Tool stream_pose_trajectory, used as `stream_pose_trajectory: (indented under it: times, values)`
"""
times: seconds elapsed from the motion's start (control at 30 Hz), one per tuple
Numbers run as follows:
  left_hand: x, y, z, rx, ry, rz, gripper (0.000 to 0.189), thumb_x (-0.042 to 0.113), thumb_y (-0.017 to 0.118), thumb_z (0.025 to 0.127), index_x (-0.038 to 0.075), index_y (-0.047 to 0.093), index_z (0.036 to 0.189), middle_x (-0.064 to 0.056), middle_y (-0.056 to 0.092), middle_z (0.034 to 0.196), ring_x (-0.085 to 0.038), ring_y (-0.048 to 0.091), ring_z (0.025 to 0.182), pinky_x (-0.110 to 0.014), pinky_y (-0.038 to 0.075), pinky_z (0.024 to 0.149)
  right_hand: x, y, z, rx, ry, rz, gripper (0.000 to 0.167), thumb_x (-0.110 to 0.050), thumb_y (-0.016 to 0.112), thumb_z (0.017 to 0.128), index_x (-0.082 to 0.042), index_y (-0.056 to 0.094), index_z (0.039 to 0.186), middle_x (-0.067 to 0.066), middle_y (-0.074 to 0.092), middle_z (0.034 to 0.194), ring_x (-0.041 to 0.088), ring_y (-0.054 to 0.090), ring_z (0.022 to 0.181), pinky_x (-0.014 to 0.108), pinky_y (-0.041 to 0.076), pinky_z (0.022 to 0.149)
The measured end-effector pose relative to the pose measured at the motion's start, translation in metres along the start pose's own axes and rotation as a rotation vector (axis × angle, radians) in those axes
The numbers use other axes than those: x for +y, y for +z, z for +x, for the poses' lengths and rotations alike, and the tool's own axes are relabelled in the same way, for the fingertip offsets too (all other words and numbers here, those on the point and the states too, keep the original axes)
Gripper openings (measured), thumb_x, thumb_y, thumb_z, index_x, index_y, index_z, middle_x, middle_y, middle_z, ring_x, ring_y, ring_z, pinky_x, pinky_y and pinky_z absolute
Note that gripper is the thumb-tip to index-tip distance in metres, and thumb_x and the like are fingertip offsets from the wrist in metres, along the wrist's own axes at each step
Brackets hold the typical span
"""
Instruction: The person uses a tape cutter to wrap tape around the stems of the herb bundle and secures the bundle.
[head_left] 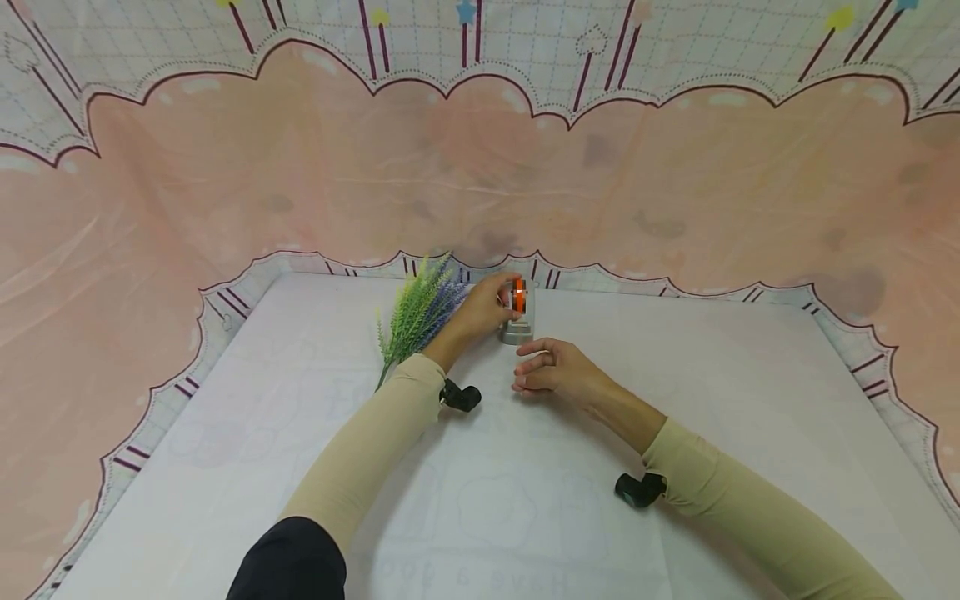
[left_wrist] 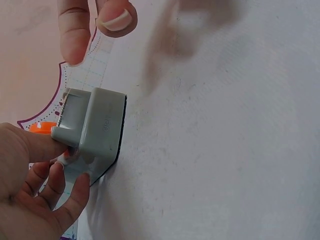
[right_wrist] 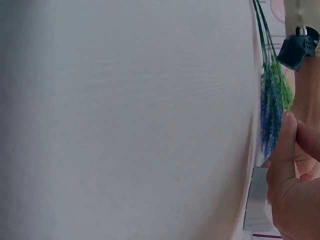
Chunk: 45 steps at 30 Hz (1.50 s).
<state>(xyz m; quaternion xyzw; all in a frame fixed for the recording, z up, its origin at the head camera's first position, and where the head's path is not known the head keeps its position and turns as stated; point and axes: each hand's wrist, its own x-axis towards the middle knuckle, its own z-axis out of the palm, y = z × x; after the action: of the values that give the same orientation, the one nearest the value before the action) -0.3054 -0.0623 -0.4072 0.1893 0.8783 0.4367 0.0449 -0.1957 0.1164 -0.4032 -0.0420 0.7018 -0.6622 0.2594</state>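
A grey tape dispenser with a serrated cutting edge and an orange round part stands toward the far edge of the white table. My left hand grips it from the left, thumb and fingers around the orange part. In the left wrist view that thumb lies against the dispenser's side, with the other fingers curled close to its body. Just in front and to the right is my right hand, its fingers loosely bent and nothing in them. Its fingertips also show at the top of the left wrist view.
Artificial flowers with green, yellow and purple sprigs lie beside the left forearm. A white sheet covers the table. Behind it hangs a peach patterned curtain. Black wrist cameras sit on both sleeves.
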Motion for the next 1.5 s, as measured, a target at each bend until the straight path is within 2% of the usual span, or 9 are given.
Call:
stream_pose_trajectory:
  times: [0.27,0.9,1.23,1.5]
  values:
    - [0.0015,0.0003,0.0002,0.006,0.004,0.026,0.07,0.002,0.078,0.087,0.007,0.048,0.151,-0.009,0.055,0.089,-0.018,0.048,0.077,-0.029,0.039,0.067,0.0008,0.0,-0.0013,-0.006,-0.007,-0.009,0.053,0.012,0.064,0.092,0.01,0.045,0.14,0.009,0.068,0.098,0.017,0.074,0.084,0.03,0.06,0.078]
    - [0.0015,-0.001,0.0012,0.005,0.023,0.039,0.069,0.001,0.078,0.087,0.005,0.049,0.149,-0.009,0.055,0.09,-0.019,0.048,0.078,-0.029,0.039,0.068,0.0006,-0.0022,-0.0015,-0.019,0.02,-0.024,0.054,0.009,0.067,0.091,0.009,0.044,0.14,0.01,0.067,0.099,0.018,0.074,0.085,0.032,0.06,0.079]
    - [-0.0002,0.0002,0.0037,0.011,0.031,0.037,0.069,0.0,0.079,0.086,0.004,0.05,0.148,-0.009,0.056,0.09,-0.018,0.049,0.079,-0.028,0.039,0.068,0.0006,-0.0012,-0.0031,-0.035,0.031,-0.077,0.053,0.007,0.069,0.091,0.008,0.046,0.138,0.013,0.068,0.102,0.021,0.074,0.088,0.034,0.06,0.082]
    - [-0.0017,0.0005,0.0045,0.01,0.027,0.039,0.069,0.001,0.079,0.086,0.005,0.05,0.148,-0.008,0.056,0.09,-0.018,0.049,0.078,-0.027,0.039,0.067,0.0007,-0.0002,-0.0034,-0.03,0.039,-0.058,0.053,0.008,0.069,0.09,0.008,0.045,0.138,0.013,0.068,0.102,0.02,0.074,0.086,0.033,0.06,0.081]
